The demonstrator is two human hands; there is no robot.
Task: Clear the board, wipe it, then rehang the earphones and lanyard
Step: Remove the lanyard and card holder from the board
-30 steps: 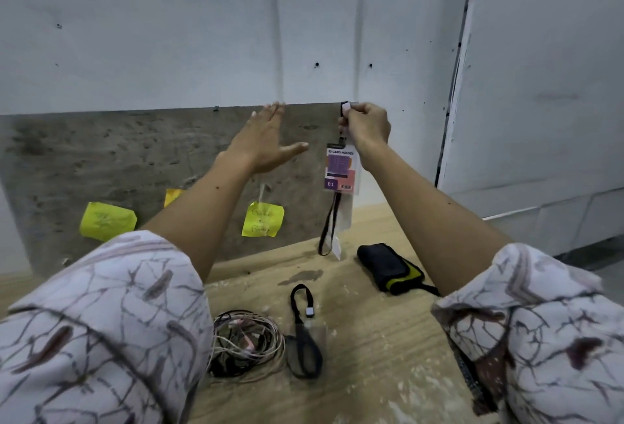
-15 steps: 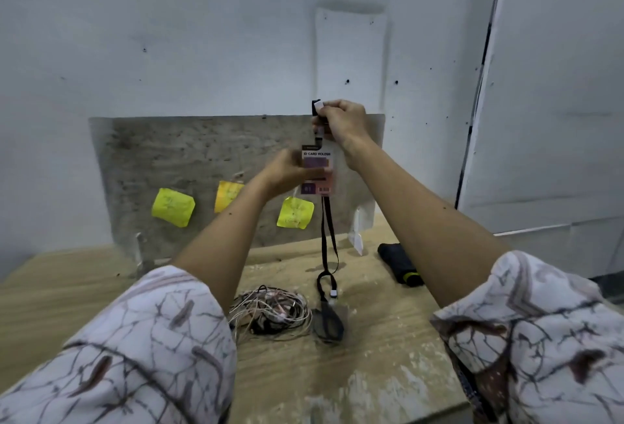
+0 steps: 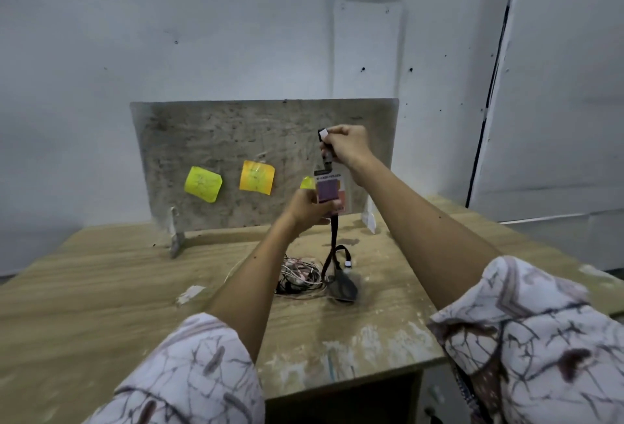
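- The right hand (image 3: 346, 148) is raised ahead at the end of an outstretched right arm, above the left hand.
- Its fingers (image 3: 332, 139) are curled and pinch the top end of the lanyard (image 3: 333, 237), knuckles turned upward.
- The left hand (image 3: 309, 209) sits lower and just left of the right forearm, the left arm reaching forward and up from its patterned sleeve.
- Its fingers curl round the lower part of the ID card holder (image 3: 330, 191).
- Both forearms are bare; the sleeves are pushed up to the elbows.
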